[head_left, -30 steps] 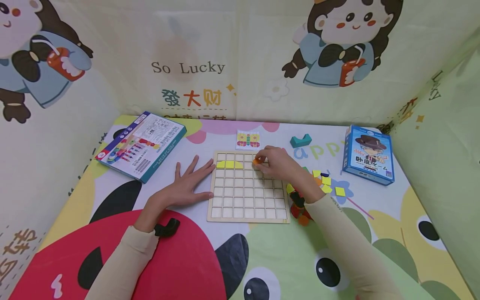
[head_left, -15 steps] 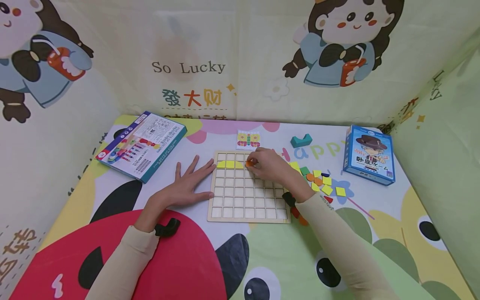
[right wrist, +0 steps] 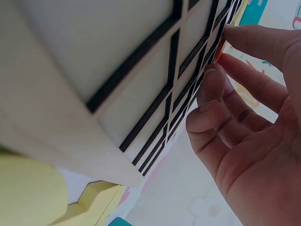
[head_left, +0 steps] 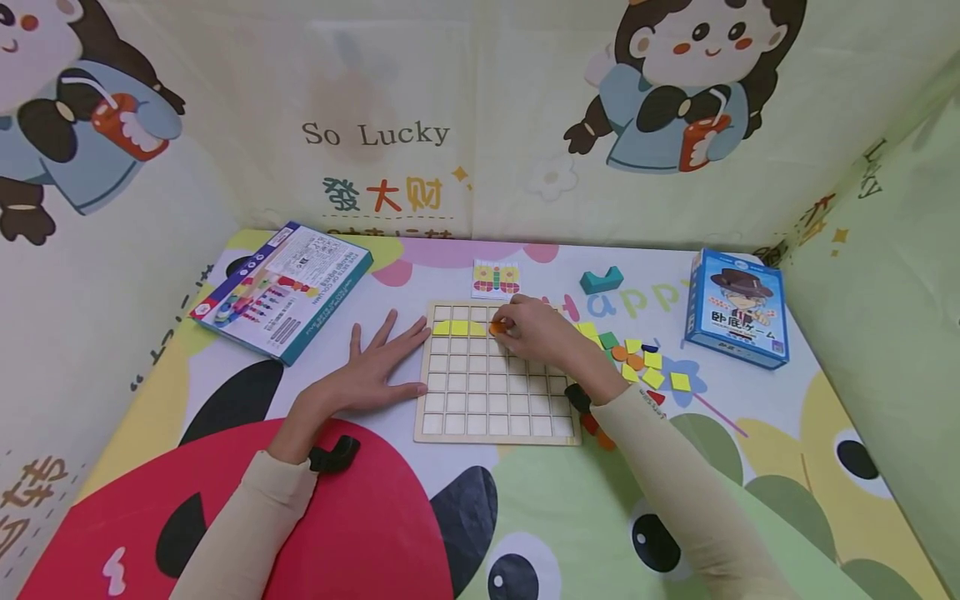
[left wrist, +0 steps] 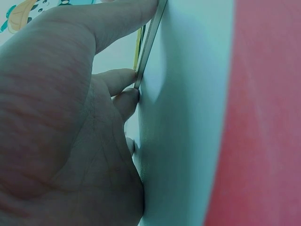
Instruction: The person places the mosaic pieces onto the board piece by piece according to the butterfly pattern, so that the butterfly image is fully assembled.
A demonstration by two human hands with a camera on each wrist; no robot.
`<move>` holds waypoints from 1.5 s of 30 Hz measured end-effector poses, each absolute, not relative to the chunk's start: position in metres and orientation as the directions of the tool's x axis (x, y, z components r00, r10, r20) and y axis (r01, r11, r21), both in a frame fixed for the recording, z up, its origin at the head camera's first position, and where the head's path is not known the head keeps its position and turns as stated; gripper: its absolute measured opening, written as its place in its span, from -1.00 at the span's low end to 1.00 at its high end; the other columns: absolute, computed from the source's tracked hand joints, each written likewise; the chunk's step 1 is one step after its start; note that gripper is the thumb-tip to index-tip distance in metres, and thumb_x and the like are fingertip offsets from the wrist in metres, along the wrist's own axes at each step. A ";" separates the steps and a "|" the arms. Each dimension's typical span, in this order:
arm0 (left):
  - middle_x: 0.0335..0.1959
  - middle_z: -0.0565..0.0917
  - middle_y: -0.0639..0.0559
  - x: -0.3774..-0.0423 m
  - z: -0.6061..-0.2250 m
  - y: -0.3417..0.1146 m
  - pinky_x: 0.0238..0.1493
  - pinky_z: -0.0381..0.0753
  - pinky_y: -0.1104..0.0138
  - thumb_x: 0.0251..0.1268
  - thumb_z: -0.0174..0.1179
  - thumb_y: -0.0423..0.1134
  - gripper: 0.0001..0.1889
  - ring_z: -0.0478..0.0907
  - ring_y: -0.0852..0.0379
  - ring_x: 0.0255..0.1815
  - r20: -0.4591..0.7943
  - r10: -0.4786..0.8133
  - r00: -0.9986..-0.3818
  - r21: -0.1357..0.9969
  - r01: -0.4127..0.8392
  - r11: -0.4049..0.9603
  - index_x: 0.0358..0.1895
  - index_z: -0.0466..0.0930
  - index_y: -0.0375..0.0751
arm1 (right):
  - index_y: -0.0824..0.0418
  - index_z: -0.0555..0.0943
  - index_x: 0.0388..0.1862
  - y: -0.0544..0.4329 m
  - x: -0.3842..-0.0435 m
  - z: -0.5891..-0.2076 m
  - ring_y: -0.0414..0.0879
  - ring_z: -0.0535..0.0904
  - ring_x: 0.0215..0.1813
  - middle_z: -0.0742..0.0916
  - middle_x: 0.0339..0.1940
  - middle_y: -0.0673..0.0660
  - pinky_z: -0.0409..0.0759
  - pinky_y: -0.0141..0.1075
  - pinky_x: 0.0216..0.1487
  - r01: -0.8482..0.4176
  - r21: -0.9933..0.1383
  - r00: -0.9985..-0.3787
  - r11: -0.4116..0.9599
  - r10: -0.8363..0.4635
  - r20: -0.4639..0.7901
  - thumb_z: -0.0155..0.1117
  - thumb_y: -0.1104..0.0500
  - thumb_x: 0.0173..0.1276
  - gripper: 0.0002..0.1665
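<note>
A wooden grid board (head_left: 495, 441) lies on the table, its second row from the top bearing several yellow pieces (head_left: 460, 328) at the left. My right hand (head_left: 543, 332) pinches an orange round piece (head_left: 497, 328) over that same row, just right of the yellow ones. In the right wrist view the orange piece (right wrist: 220, 49) shows between thumb and forefinger, close against the grid. My left hand (head_left: 378, 373) rests flat with fingers spread, thumb and fingertips at the board's left edge. The left wrist view shows the left hand's (left wrist: 89, 132) fingertips touching that edge.
A butterfly pattern card (head_left: 497, 279) lies behind the board. Loose yellow squares (head_left: 680, 382) and other coloured pieces lie to the right, partly hidden by the right arm. A teal block (head_left: 602, 281), a blue box (head_left: 737, 310) and a flat box (head_left: 283, 292) stand farther back.
My right hand has moved slightly left along the row with the orange piece, then stayed there over the last half second. The left hand has not moved.
</note>
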State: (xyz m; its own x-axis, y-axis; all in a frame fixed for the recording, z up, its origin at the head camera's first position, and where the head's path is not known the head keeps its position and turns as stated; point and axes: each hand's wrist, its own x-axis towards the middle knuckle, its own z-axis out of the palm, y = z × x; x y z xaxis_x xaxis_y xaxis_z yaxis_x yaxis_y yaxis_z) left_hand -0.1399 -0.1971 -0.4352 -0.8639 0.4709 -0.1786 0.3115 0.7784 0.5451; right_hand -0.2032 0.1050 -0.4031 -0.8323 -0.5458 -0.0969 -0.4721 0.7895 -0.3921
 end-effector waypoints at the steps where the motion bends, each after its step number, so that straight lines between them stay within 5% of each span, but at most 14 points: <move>1: 0.81 -0.02 -0.02 -0.140 -0.435 -0.197 0.55 -0.70 -0.47 0.30 0.32 0.27 0.04 -0.43 -0.29 0.82 -0.175 0.472 -0.864 0.547 0.313 0.776 0.75 0.01 0.11 | 0.21 0.76 0.16 0.105 -0.203 -0.403 0.02 0.68 0.05 0.75 0.07 0.18 0.78 -0.18 0.10 -0.469 -0.393 -0.833 0.791 -0.544 -0.101 0.45 0.09 0.48 -0.64; 13: 0.81 -0.02 -0.03 -0.139 -0.435 -0.197 0.55 -0.70 -0.47 0.30 0.33 0.26 0.03 -0.43 -0.30 0.81 -0.175 0.469 -0.866 0.544 0.312 0.779 0.75 0.02 0.08 | 0.18 0.70 0.28 0.110 -0.203 -0.401 0.02 0.66 0.05 0.75 0.08 0.18 0.75 -0.14 0.14 -0.465 -0.412 -0.829 0.784 -0.549 -0.109 0.42 0.07 0.50 -0.55; 30: 0.81 -0.03 0.01 -0.141 -0.436 -0.198 0.56 -0.69 -0.47 0.28 0.33 0.29 0.05 -0.43 -0.27 0.82 -0.184 0.470 -0.863 0.523 0.319 0.791 0.75 0.00 0.14 | 0.31 0.72 0.20 0.182 -0.208 -0.384 -0.05 0.58 -0.29 0.78 -0.10 0.19 0.62 -0.26 -0.21 -0.428 -0.453 -0.865 0.782 -0.500 -0.047 0.39 0.15 0.50 -0.61; 45: 0.82 -0.03 0.03 -0.141 -0.436 -0.198 0.56 -0.69 -0.47 0.29 0.33 0.30 0.05 -0.44 -0.26 0.82 -0.189 0.471 -0.862 0.525 0.317 0.790 0.76 -0.01 0.15 | 0.26 0.68 0.29 0.235 -0.199 -0.394 0.02 0.63 -0.09 0.77 0.01 0.23 0.70 -0.27 -0.14 -0.291 -0.418 -0.913 0.861 -0.380 -0.149 0.38 0.16 0.50 -0.56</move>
